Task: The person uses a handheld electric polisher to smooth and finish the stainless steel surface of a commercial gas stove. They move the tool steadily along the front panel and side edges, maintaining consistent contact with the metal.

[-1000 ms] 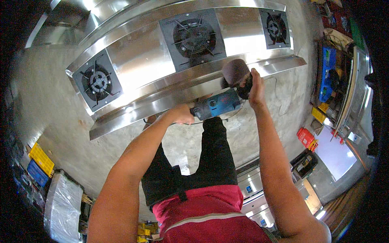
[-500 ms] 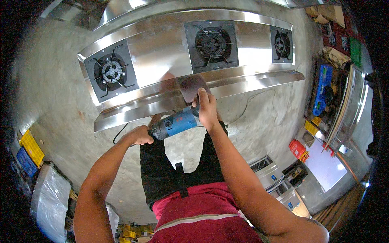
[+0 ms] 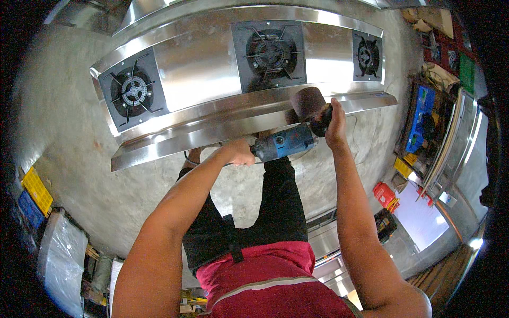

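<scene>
Both of my hands hold a blue and grey drum polisher (image 3: 286,143). My left hand (image 3: 241,152) is wrapped round its rear end. My right hand (image 3: 336,126) grips the black front handle, on the side away from the rear. A brown abrasive drum (image 3: 308,103) sits at the front of the tool, over the front ledge of a long stainless steel stove top (image 3: 199,66). Whether the drum touches the metal I cannot tell. Three black gas burners are set in the stove top: left (image 3: 132,91), middle (image 3: 270,53) and right (image 3: 367,55).
A cord (image 3: 189,158) curves beside my left hand. Grey concrete floor (image 3: 63,116) surrounds the stove. On the right lie blue trays (image 3: 422,119) and a red container (image 3: 384,195); yellow (image 3: 37,186) and blue crates are at left, near a plastic-wrapped panel (image 3: 62,259).
The polisher has moved right along the stove's front ledge, and both hands have gone with it. My view has shifted slightly.
</scene>
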Demonstrator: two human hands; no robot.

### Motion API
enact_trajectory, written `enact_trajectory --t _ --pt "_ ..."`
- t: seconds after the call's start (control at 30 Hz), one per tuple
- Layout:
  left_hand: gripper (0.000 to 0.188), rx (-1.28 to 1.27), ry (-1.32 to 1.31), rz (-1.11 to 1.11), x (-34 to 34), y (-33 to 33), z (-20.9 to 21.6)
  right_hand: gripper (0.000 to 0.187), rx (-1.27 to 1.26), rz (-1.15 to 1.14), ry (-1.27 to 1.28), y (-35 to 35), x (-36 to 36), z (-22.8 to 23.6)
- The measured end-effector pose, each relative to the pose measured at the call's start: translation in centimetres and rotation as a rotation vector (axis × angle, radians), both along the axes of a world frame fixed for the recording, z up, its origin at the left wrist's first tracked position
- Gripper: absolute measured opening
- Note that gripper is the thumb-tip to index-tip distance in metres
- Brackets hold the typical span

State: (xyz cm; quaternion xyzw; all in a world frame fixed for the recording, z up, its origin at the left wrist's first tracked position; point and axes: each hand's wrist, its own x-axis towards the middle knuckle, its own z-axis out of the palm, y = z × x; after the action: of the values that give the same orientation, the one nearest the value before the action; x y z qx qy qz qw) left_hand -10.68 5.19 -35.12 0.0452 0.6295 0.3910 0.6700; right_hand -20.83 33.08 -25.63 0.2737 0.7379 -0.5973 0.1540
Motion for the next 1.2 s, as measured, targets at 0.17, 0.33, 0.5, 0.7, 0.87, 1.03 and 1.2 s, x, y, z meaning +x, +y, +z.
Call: enact_trajectory --t 0.17,0.33,0.5,0.7,0.87,1.03,1.2 --pt "0.024 -0.094 0.035 0.030 3.2 -5.1 -0.5 0.044 -0.001 -0.117 -0.051 -4.2 3.0 -2.4" --pt "0.023 -0.198 -0.123 0.006 7.1 -16.7 1.3 0.050 0.232 0.070 0.096 -16.1 7.5 -4.5" --pt "0.020 -0.313 -0.168 0.055 7.9 -24.6 6.0 0.051 -0.002 0.128 -0.098 -24.0 9.3 -1.2" --pt "0.019 -0.251 -0.073 0.000 6.1 -19.3 5.8 0.042 -0.040 -0.028 0.004 -19.2 9.4 -1.0" --pt "0.024 -0.091 0.116 -0.128 2.2 -6.2 2.5 0.047 0.189 0.024 0.010 -4.6 5.2 -2.0" --pt "0.023 0.051 -0.009 0.038 -1.0 3.1 1.4 0.043 0.009 -0.128 -0.003 4.2 0.8 0.8" --pt "0.024 -0.037 0.065 0.007 1.0 0.6 1.2 0.044 -0.024 -0.109 0.004 0.9 2.8 0.8"
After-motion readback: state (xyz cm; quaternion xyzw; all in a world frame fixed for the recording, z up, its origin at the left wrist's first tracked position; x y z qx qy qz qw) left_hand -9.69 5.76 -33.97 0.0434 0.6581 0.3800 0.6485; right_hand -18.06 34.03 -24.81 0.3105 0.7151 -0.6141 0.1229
